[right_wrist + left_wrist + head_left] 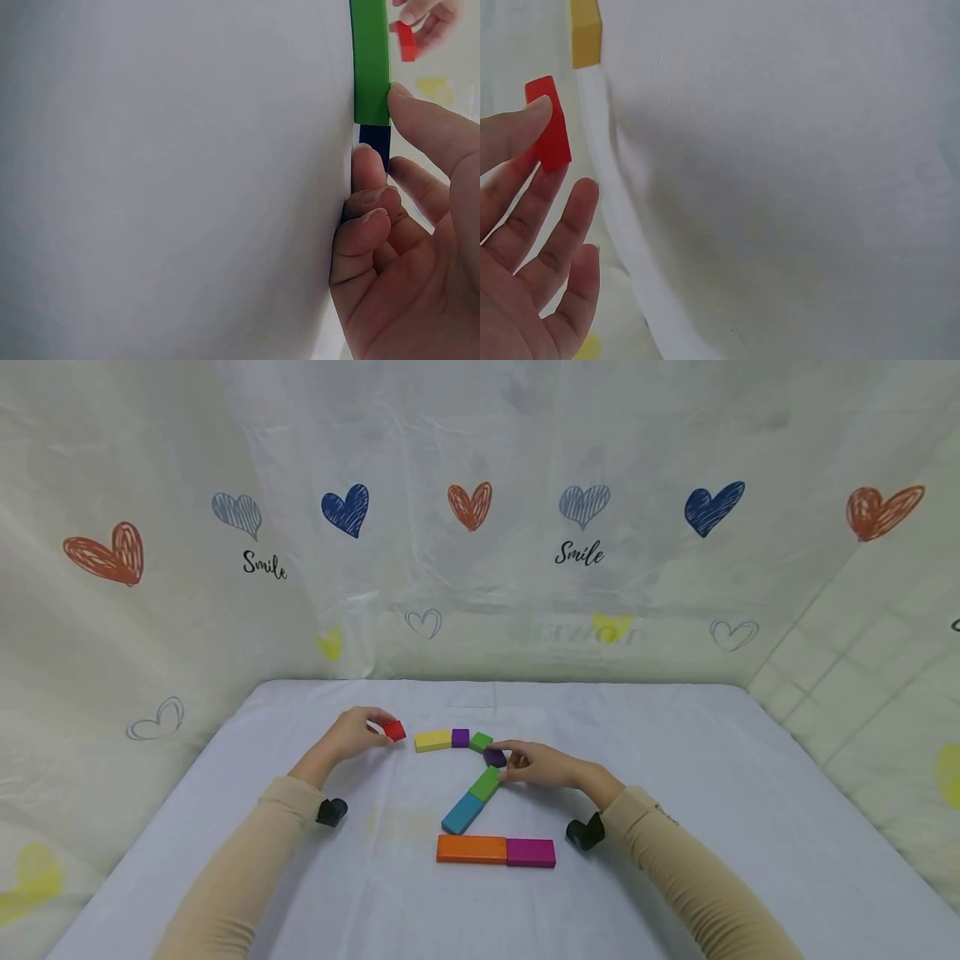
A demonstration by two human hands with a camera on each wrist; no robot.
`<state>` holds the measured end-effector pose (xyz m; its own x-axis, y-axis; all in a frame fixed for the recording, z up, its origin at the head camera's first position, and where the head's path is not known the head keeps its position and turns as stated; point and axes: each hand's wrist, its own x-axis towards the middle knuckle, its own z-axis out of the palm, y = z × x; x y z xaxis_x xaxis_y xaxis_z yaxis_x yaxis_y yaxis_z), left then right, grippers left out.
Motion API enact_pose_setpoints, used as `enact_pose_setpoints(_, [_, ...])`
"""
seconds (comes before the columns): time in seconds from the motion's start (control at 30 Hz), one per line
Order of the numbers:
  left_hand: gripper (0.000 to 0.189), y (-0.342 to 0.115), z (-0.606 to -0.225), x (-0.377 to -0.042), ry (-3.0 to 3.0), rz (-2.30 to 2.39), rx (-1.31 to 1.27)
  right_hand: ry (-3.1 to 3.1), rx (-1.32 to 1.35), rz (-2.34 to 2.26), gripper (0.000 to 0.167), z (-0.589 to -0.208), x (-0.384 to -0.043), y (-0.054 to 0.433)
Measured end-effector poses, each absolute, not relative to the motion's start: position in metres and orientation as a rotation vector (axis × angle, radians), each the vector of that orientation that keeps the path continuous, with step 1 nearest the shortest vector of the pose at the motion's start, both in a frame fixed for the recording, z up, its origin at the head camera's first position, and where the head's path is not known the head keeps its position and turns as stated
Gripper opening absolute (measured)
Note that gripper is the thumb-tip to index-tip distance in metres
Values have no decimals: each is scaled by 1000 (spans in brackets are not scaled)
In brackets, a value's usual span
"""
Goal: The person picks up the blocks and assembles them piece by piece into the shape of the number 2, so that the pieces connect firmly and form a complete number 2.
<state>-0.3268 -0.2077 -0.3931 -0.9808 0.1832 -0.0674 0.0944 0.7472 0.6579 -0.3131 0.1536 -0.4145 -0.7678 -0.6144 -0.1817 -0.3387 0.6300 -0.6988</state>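
Observation:
In the head view my left hand (pixel 354 732) pinches a small red block (pixel 393 730), held left of a yellow block (pixel 433 741). The left wrist view shows the thumb on one face of this red block (pixel 553 135), with the other fingers spread. My right hand (pixel 543 765) has its fingers around a dark purple block (pixel 494 757), index finger at the far edge. In the right wrist view the thumb touches the end of a long green block (pixel 371 67), beside the dark block (pixel 375 141). Part of the dark block is hidden by fingers.
A purple cube (pixel 461 738) and a small green block (pixel 482 742) continue the row from the yellow block. A blue block (pixel 462 813) adjoins the longer green one (pixel 485 783). Nearer lie an orange block (pixel 471 849) and a magenta block (pixel 531 852), end to end on the white-covered table (pixel 360 910).

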Motion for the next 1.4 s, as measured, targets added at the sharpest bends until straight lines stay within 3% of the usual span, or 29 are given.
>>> enact_pose_setpoints(1.4, [36, -192, -406, -326, 2759, 1018, 168, 2451, -787, -931, 58, -415, -313, 155])
